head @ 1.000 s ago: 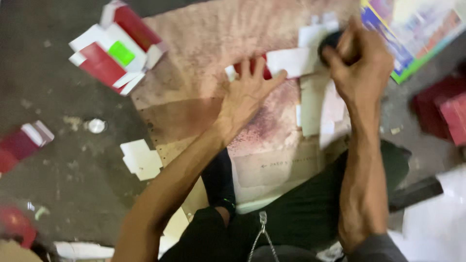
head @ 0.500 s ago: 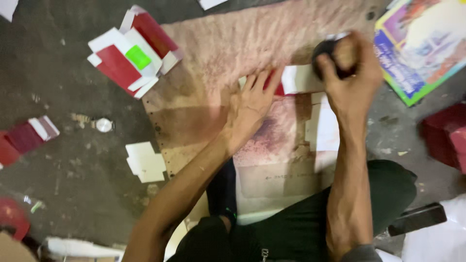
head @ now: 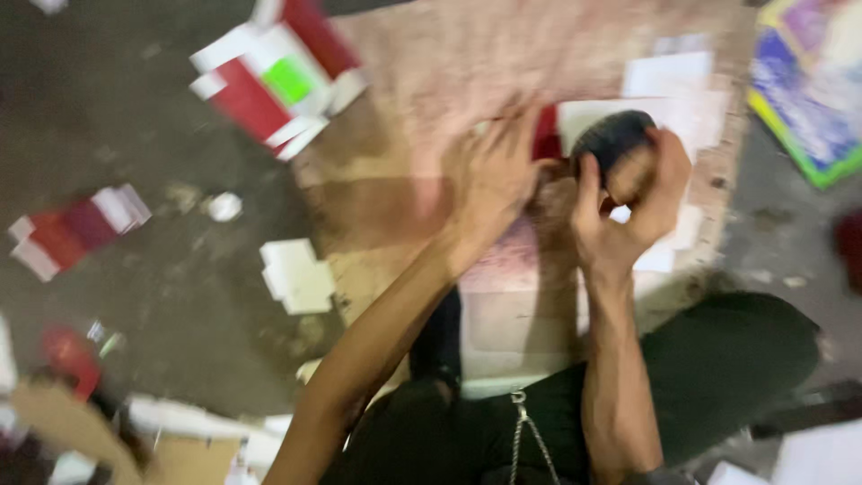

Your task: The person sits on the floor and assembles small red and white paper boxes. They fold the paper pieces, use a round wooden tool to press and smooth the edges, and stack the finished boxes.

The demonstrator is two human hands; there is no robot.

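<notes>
My left hand [head: 492, 175] lies flat with fingers spread on a stained brown cardboard sheet [head: 422, 108], pressing the edge of a red and white card [head: 575, 121]. My right hand [head: 628, 198] is closed around a dark round tool [head: 612, 136] that rests on the white part of that card. The two hands are close together, almost touching. Several white paper pieces [head: 669, 74] lie on the sheet beyond the card. The picture is blurred by motion.
Flattened red and white cartons [head: 269, 76] lie at the sheet's upper left, another carton [head: 76, 229] at far left. White card scraps [head: 296, 274] sit on the dark floor. A colourful printed board [head: 808, 90] is at upper right. My dark-trousered legs [head: 718, 377] are folded below.
My right hand with the dark tool has moved left along the white card toward my left hand. The view has shifted and blurred.
</notes>
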